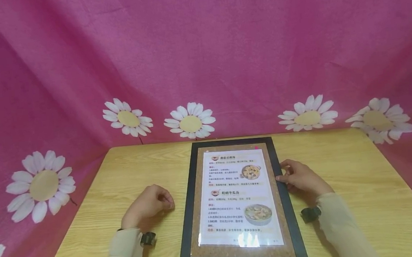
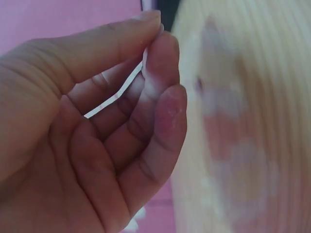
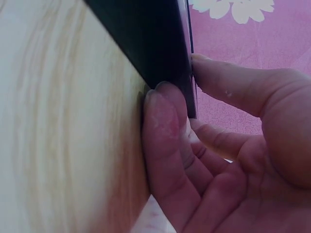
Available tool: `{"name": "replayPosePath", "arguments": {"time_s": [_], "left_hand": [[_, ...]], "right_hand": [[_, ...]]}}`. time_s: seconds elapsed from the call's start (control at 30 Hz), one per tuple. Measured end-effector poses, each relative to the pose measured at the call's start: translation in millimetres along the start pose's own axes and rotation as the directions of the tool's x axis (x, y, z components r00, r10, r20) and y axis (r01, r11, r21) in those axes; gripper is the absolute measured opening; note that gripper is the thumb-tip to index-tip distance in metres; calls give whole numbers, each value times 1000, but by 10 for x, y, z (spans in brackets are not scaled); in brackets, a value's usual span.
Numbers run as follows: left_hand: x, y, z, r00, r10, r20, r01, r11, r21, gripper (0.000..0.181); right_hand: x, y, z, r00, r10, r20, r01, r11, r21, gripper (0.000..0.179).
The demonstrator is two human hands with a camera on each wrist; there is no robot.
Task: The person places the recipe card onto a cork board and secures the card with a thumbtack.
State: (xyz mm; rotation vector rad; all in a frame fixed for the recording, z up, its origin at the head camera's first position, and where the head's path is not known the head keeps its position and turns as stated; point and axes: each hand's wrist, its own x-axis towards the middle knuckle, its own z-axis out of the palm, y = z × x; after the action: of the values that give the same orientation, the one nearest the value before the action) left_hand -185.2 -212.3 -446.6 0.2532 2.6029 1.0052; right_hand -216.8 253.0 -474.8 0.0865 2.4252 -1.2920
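A black-framed corkboard (image 1: 202, 249) lies on the table with a printed recipe sheet (image 1: 235, 207) on it. The sheet carries Chinese text and two pictures of dishes, and its glossy surface reflects light. My right hand (image 1: 302, 177) grips the board's right edge. In the right wrist view, the thumb rests on the black frame (image 3: 150, 43) and the fingertips (image 3: 163, 116) are at its lower side by the table. Left of the board, my left hand (image 1: 149, 205) rests at the table with loosely curled fingers. Its thumb meets the index fingertip, and I see nothing held there.
The wooden table (image 1: 360, 172) extends on both sides of the board. A pink curtain with daisies (image 1: 191, 123) hangs behind it and at the sides. A pink pin (image 1: 256, 147) and a pale pin (image 1: 207, 151) sit near the sheet's top corners.
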Motion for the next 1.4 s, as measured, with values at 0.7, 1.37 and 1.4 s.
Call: {"name": "replayPosePath", "arguments": {"time_s": [0.7,1.37,1.4], "left_hand": [[-156,780,684,959,168,230,-209,963,171,14],[-310,931,796,923,75,378,-152,972,178,23],[-311,930,798,920,79,385,-157,972,177,23]], "right_hand": [[-9,-24,3,1000,-5,10,5,1000,11,61],[12,4,-8,1000,-14,5,14,1000,-8,60],[13,5,-10,1000,-16,7,16,1000,-9,60]]}}
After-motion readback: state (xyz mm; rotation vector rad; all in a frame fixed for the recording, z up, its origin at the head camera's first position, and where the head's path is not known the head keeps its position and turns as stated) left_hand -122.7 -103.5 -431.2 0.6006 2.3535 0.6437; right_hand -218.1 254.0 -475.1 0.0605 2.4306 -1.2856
